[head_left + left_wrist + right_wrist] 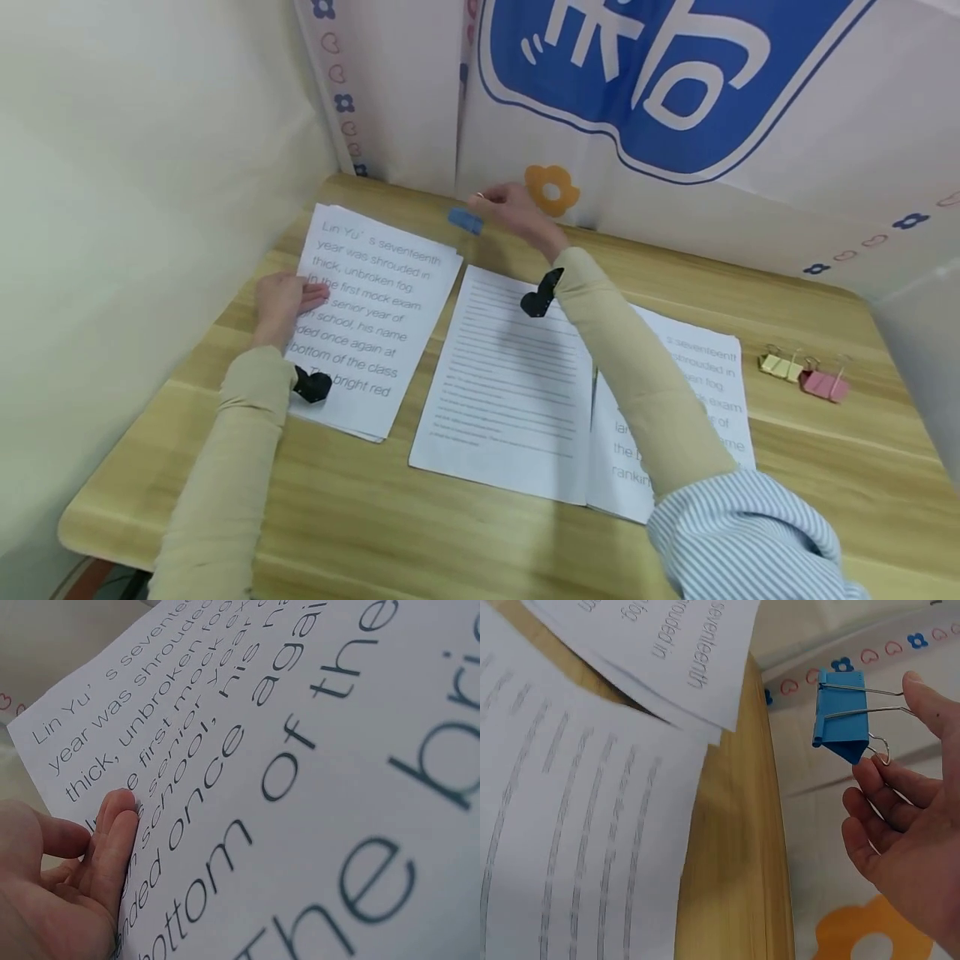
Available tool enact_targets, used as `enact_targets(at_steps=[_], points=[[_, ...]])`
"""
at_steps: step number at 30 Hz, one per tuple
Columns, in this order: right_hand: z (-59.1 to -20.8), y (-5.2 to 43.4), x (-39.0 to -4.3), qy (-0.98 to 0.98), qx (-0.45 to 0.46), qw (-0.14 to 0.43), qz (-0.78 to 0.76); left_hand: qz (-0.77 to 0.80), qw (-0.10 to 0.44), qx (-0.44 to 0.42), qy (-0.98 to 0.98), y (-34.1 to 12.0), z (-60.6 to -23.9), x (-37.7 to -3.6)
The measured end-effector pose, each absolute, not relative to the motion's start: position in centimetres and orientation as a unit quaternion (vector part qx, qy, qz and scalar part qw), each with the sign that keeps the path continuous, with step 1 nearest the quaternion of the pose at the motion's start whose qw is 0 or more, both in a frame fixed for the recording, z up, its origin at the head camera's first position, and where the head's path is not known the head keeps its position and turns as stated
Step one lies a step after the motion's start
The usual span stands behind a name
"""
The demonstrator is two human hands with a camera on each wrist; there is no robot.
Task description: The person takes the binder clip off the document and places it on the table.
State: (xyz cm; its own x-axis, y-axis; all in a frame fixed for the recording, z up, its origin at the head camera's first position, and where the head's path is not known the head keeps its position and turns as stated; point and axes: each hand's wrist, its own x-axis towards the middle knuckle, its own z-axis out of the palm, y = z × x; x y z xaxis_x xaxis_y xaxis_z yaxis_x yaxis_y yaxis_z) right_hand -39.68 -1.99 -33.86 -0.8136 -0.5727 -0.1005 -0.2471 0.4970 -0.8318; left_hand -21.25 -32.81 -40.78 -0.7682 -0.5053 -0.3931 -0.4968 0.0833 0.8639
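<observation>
My right hand (513, 212) pinches a blue binder clip (844, 709) by its wire handles, with the thumb on one handle and fingertips at the other. The clip is held up near the back of the table, just past the top edge of the papers. On the left, my left hand (281, 304) lies at the left edge of a stack of large-print sheets (360, 333). Its fingers (116, 847) extend over the top sheet and rest on it, the thumb apart from them.
A stack with small print (502, 400) lies in the middle, beneath the right forearm. Beside it is another large-print stack (720, 400), partly covered by that arm. A yellow binder clip (780, 367) and a pink binder clip (825, 385) sit at the right. A printed sheet backs the table.
</observation>
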Motion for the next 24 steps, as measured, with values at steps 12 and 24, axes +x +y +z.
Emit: enact_targets(at_steps=[12,24], points=[[-34.1,4.8,-40.5,0.853,-0.193,0.162,-0.457,-0.614,0.007,0.341,-0.712,-32.4,-40.1,-21.5],[-34.0,12.7,-40.3,0.85,-0.128,0.154,-0.488,-0.624,-0.013,0.339,-0.704,-32.2,-40.2,-21.4]])
